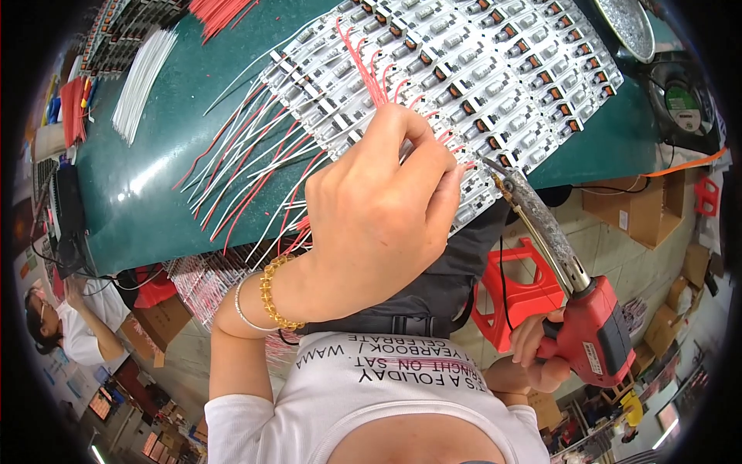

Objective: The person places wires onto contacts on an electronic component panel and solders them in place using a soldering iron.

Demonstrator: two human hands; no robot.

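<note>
My left hand (379, 213) is over a panel of small white circuit boards (479, 73), its thumb and fingers pinched on a bunch of thin red wires (365, 68). Those wires fan out above the fingertips, and several short red ends show along a row beside the hand. In my right hand (539, 348) is a red-handled soldering gun (593, 332), fingers wrapped round its grip. Its dark tip points up and left, close to the panel's near edge; I cannot tell whether it touches. Red and white wires (251, 166) trail off the panel's left side.
On the green table (154, 209) lie a white wire bundle (144, 85) and red wires (220, 17). A round metal dish (627, 29) and a black fan (684, 108) stand at right. Below are a red stool (510, 290) and cardboard box (641, 209). A person (89, 329) sits at left.
</note>
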